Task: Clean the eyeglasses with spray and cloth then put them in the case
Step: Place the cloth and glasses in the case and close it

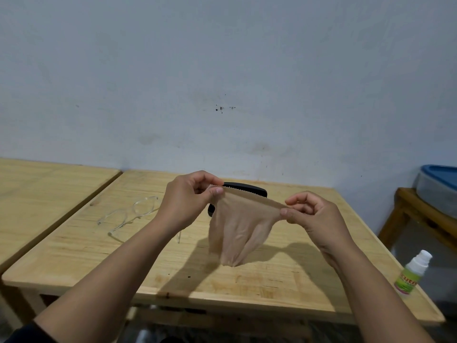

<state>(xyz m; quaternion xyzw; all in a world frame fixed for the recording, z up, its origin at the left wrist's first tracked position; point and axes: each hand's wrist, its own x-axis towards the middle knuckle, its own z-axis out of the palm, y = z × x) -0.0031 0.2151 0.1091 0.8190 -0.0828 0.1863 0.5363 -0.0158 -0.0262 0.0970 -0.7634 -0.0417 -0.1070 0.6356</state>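
A beige cleaning cloth (237, 226) hangs in the air above the wooden table (247, 280), stretched between both hands. My left hand (190, 196) pinches its upper left corner and my right hand (314, 214) pinches its upper right corner. Clear-framed eyeglasses (131, 214) lie unfolded on the table to the left, under my left forearm. A black glasses case (247, 190) stands behind the cloth and is mostly hidden by it and my left hand. A small white spray bottle with a green label (411, 274) stands at the table's right edge.
A second wooden table (37, 194) abuts on the left. A pale wall rises behind. At the right stands a wooden stool (420, 219) carrying a grey tub with a blue lid (437, 186).
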